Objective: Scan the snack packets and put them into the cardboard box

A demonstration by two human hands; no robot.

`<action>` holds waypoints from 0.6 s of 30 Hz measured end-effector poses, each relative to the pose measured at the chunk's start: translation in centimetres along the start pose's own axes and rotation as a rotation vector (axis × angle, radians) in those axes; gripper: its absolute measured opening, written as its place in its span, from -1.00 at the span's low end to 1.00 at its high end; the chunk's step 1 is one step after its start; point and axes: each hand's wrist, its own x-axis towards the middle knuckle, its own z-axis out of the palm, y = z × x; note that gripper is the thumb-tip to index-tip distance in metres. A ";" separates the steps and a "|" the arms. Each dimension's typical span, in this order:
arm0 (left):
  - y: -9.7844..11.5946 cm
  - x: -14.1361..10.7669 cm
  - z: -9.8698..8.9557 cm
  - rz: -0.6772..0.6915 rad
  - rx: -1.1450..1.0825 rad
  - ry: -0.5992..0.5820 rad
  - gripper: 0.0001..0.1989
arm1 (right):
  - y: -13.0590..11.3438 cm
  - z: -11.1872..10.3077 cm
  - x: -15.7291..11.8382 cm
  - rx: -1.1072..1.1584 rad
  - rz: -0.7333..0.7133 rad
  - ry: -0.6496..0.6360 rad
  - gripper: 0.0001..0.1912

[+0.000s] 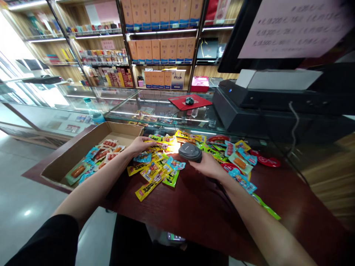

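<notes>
In my right hand (209, 166) is a dark grey barcode scanner (190, 152), its bright light falling to the left. My left hand (140, 145) pinches the end of a yellow snack packet (163, 146), and the light strikes that packet's right end. Beneath and in front of it, yellow, green and blue snack packets (151, 171) lie in a loose pile on the dark red-brown counter (177, 207). Right of the scanner, partly behind my right hand, spreads a second pile of red, green and blue packets (241, 160).
An open cardboard box (58, 162) at the left holds several sausage packets (77, 170). Behind are a glass display case (155, 101), a red mouse pad (177, 101) with a mouse (189, 100), and a bottle (94, 111). A monitor (233, 44) stands back right.
</notes>
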 end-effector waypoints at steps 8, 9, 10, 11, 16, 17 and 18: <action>1.0 -0.7 0.0 -0.022 -0.040 0.037 -0.51 | -0.5 -0.3 -0.3 0.040 -0.041 0.018 -0.66; 1.3 -0.9 -0.3 -0.015 -0.051 0.044 -0.51 | -0.6 -0.4 -0.3 0.050 -0.047 0.012 -0.65; 1.6 -1.1 -0.8 -0.005 -0.062 0.048 -0.51 | -0.6 -0.4 -0.3 0.062 -0.057 0.011 -0.63; 1.9 -1.4 -1.5 0.006 -0.071 0.052 -0.52 | -0.7 -0.4 -0.3 0.075 -0.072 0.016 -0.62; 2.5 -4.4 -8.5 0.015 -0.085 0.212 -0.52 | -1.1 0.0 -0.4 0.104 -0.146 0.004 -0.62; 2.4 -5.3 -10.2 0.007 -0.083 0.265 -0.50 | -1.1 0.1 -0.4 0.103 -0.150 -0.003 -0.62; 2.1 -6.3 -11.9 0.000 -0.088 0.301 -0.48 | -1.1 0.4 -0.5 0.104 -0.153 -0.006 -0.61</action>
